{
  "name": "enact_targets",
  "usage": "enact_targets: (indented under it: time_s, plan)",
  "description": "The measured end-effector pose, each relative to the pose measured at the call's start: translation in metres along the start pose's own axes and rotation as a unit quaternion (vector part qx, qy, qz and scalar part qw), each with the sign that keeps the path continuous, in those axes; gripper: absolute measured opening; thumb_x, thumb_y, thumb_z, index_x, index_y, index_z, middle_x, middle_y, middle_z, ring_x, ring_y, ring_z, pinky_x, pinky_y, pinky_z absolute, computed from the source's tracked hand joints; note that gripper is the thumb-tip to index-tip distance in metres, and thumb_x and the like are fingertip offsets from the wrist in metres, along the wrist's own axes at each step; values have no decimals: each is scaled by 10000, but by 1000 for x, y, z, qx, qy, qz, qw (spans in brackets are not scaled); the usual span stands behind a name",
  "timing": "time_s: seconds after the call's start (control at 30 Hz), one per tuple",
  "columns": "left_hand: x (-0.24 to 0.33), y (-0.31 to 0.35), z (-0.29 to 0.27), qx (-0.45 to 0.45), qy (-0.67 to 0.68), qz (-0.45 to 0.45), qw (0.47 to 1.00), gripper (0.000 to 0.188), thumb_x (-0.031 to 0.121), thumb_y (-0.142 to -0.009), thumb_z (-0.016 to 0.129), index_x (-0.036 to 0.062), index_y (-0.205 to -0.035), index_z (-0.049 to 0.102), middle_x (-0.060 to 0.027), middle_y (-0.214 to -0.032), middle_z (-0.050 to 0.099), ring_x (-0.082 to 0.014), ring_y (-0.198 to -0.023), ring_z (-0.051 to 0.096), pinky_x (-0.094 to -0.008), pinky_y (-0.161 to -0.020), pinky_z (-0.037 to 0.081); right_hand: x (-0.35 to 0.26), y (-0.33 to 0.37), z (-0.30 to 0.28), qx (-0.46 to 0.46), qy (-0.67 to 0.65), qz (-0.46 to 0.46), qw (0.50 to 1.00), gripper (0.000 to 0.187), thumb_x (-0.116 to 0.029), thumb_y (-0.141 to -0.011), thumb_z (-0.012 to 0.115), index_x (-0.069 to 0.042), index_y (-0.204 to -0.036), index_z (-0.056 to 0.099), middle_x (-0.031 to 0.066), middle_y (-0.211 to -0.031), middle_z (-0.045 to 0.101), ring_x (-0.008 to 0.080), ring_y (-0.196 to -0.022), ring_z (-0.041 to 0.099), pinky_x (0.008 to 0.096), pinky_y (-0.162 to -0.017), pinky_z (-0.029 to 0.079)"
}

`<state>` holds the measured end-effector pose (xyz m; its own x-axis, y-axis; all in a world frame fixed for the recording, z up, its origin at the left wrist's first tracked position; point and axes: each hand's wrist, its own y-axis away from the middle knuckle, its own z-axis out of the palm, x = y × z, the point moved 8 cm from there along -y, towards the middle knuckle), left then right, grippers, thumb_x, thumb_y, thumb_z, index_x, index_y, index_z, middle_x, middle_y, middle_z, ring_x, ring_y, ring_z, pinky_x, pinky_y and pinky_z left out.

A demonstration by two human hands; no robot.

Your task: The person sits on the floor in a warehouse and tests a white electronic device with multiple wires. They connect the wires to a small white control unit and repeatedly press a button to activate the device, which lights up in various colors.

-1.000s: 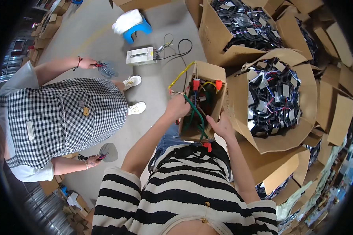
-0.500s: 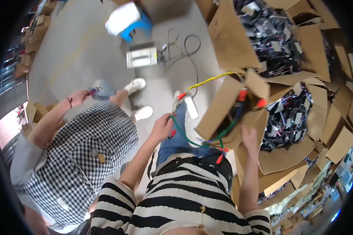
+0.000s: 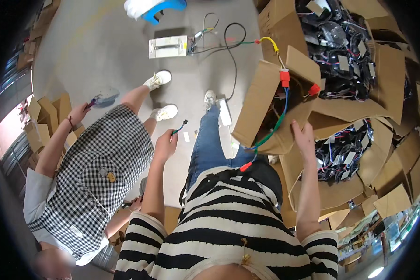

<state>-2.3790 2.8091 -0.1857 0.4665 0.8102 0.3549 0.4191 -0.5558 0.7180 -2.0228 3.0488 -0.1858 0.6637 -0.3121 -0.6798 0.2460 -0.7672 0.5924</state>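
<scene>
My left hand [image 3: 165, 144] is closed around a thin cable [image 3: 178, 129], whose green-blue end with a small dark connector sticks out above the fingers. My right hand [image 3: 304, 139] rests against the near right side of a small open cardboard box [image 3: 254, 105], thumb and fingers apart. From the box hangs a green and blue wire harness [image 3: 276, 128], joined to a red connector [image 3: 284, 77] at the box's upper edge. Another red connector [image 3: 246, 166] dangles near my waist. A yellow cable [image 3: 269, 42] runs beyond the far edge of the box.
Large cartons [image 3: 380, 70] of dark bagged cable parts stand at right. A white metal power unit [image 3: 168, 46] with black leads lies on the floor ahead, near a blue stool [image 3: 165, 8]. At left, a person in a checked apron [image 3: 98, 172] holds a clear bag [image 3: 106, 97].
My left hand has moved left, away from the box, and now holds a short cable end apart from the green harness. The right hand has moved up along the box's side.
</scene>
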Motion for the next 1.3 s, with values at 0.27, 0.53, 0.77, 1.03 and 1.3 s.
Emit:
enact_targets:
  time_s: [0.27, 0.53, 0.77, 1.03, 1.3]
  plan:
    - [50, -25, 5, -41, 12, -39, 998, 212, 188, -791, 464, 24, -904, 538, -189, -761, 569, -312, -733, 560, -349, -643, 430, -21, -50, -20, -1, -59, 17, 998, 268, -194, -797, 482, 46, -906, 529, 150, -834, 586, 201, -783, 549, 296, -702, 412]
    - [121, -138, -69, -108, 66, 98, 987, 239, 188, -815, 426, 14, -956, 511, -158, -765, 565, -257, -707, 542, -321, -653, 415, -71, -81, -17, 89, -56, -8, 994, 271, -193, -794, 487, 43, -920, 529, 139, -828, 587, 200, -770, 547, 301, -692, 412]
    - [231, -245, -152, -47, 63, 251, 965, 251, 182, -850, 388, 26, -974, 540, 0, -693, 508, -75, -561, 400, -206, -523, 355, -123, -111, -3, 91, -36, 74, 992, 274, -202, -785, 486, 33, -921, 529, 160, -815, 588, 252, -759, 564, 311, -670, 417]
    - [289, -273, -185, -132, 124, 149, 972, 218, 153, -831, 442, 26, -969, 555, 25, -611, 493, -42, -528, 396, -190, -478, 326, -96, -170, 21, 108, -74, 87, 988, 281, -210, -764, 504, 17, -928, 519, 217, -802, 567, 336, -801, 553, 366, -673, 423]
    - [350, -359, -191, -239, -29, 154, 958, 234, 171, -842, 437, 14, -974, 550, 30, -597, 450, -45, -534, 392, -185, -479, 316, -90, -183, 44, 213, -109, 175, 955, 287, -215, -759, 524, 16, -930, 516, 222, -636, 541, 337, -609, 558, 383, -549, 429]
